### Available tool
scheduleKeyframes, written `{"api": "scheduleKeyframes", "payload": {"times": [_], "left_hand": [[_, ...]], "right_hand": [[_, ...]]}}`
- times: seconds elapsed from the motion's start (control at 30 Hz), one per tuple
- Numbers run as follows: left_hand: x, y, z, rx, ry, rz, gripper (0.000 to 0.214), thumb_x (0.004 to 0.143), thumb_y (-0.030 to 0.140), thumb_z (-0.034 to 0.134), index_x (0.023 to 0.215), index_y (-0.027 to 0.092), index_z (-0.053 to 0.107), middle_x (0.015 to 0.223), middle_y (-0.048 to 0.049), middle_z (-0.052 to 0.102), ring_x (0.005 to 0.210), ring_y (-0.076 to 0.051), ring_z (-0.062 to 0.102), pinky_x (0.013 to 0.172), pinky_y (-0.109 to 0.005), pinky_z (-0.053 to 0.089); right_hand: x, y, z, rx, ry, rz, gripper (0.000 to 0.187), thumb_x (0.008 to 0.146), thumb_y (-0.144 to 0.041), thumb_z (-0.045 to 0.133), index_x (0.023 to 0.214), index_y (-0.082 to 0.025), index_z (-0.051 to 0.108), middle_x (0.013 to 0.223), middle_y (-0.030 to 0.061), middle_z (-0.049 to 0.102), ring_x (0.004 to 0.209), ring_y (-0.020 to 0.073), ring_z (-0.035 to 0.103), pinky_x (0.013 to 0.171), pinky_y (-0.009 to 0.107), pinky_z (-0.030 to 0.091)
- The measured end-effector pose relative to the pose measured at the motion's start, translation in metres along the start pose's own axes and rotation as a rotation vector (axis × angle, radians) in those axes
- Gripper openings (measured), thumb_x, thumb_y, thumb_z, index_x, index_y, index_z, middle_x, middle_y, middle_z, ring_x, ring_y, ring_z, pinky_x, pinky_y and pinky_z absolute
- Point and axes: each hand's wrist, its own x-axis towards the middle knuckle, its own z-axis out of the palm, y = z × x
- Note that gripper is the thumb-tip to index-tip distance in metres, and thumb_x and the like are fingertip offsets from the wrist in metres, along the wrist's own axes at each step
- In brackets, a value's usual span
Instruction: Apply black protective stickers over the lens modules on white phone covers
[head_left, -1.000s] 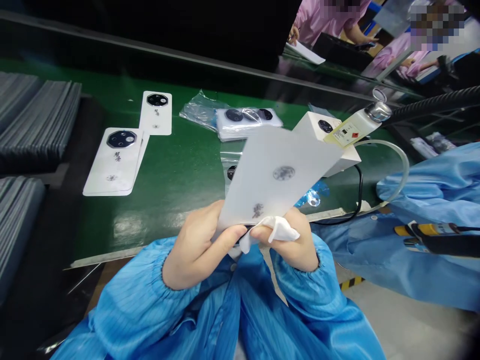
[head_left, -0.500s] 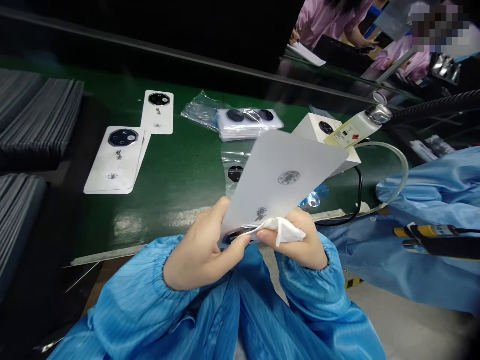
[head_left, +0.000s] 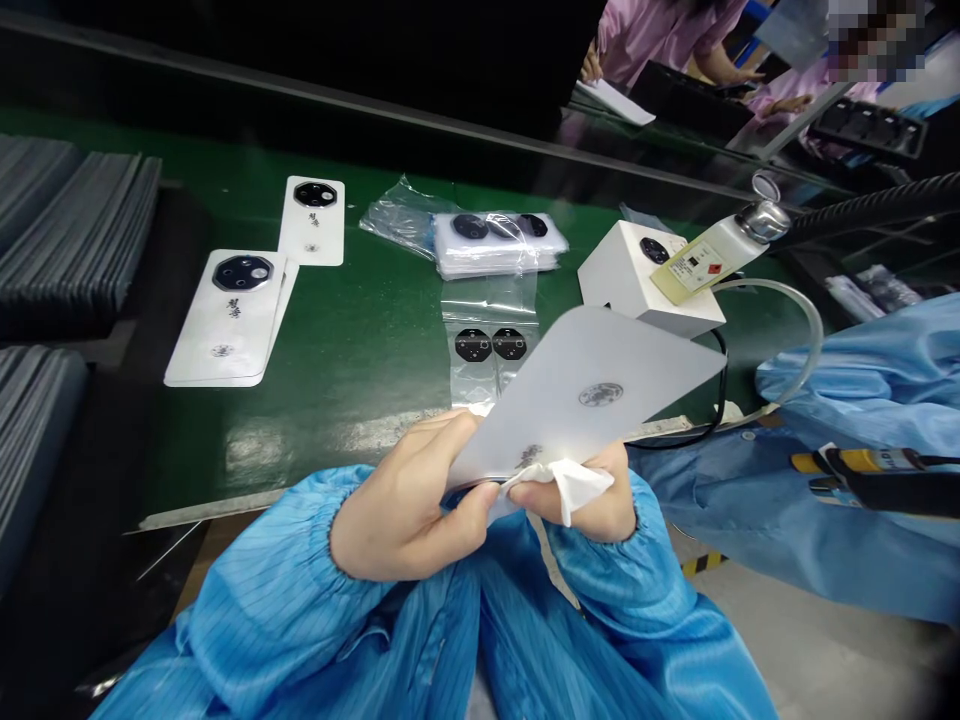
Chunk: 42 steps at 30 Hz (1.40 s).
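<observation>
White phone back (head_left: 585, 390) tilts up between both hands, just above the blue sleeves (head_left: 247, 590), its dark camera ring (head_left: 459, 497) at the lower edge. The left hand (head_left: 401, 500) has a closed grip on that edge, thumb across the front. The right hand (head_left: 592, 505) is closed too, pinching a white cloth (head_left: 570, 490) against the back. Ahead on the green surface (head_left: 352, 430) lie more white backs (head_left: 229, 318), a bagged stack of them (head_left: 495, 245) and a clear sleeve of black camera pieces (head_left: 487, 345). A white box (head_left: 641, 270) stands to the right, a dispenser bottle (head_left: 712, 262) just beside it.
</observation>
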Motion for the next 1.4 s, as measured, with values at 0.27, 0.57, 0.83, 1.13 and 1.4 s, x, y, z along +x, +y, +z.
{"api": "scheduleKeyframes", "payload": {"times": [0.27,0.57,0.83,1.13,1.4], "left_hand": [[-0.002,-0.006,-0.003,-0.003,0.013,0.018,0.008,0.079,0.012,0.045,0.082,0.017,0.051,0.068,-0.0016,0.053,0.06,-0.016,0.054,0.053,-0.028,0.046],[-0.009,-0.007,0.001,-0.242,0.279,0.013,0.013,0.086,0.02,0.051,0.098,0.024,0.055,0.087,-0.0033,0.065,0.079,-0.019,0.064,0.072,-0.034,0.055],[-0.017,-0.007,0.008,-0.198,0.302,-0.011,0.016,0.088,0.024,0.051,0.103,0.026,0.056,0.093,-0.0042,0.067,0.083,-0.021,0.067,0.073,-0.035,0.058],[-0.011,-0.003,0.002,-0.14,0.261,-0.028,0.019,0.08,0.015,0.055,0.098,0.023,0.056,0.092,-0.0027,0.068,0.073,-0.018,0.065,0.065,-0.03,0.056],[-0.003,-0.001,-0.002,-0.287,0.149,-0.004,0.027,0.079,0.008,0.05,0.101,0.018,0.062,0.105,-0.0042,0.068,0.094,-0.019,0.064,0.084,-0.028,0.052]], "right_hand": [[0.002,-0.003,-0.004,-0.095,-0.068,0.032,0.014,0.077,-0.025,0.062,0.066,-0.019,0.058,0.063,-0.0003,0.059,0.059,0.0131,0.058,0.06,0.025,0.051],[0.004,-0.006,-0.007,-0.253,-0.017,-0.229,0.014,0.075,-0.022,0.066,0.086,-0.026,0.058,0.076,0.0012,0.062,0.065,0.0161,0.059,0.059,0.028,0.051],[0.002,-0.009,-0.002,-0.243,0.017,-0.179,0.006,0.079,-0.028,0.063,0.081,-0.025,0.058,0.073,0.0003,0.063,0.065,0.0157,0.06,0.06,0.028,0.052],[0.004,-0.012,0.0,-0.226,0.032,-0.165,0.005,0.08,-0.028,0.06,0.08,-0.024,0.056,0.073,0.0007,0.058,0.064,0.0149,0.057,0.058,0.028,0.048],[0.004,-0.013,0.001,-0.269,0.027,-0.152,0.006,0.081,-0.027,0.057,0.08,-0.022,0.056,0.077,0.0011,0.059,0.066,0.0149,0.057,0.057,0.027,0.048]]}}
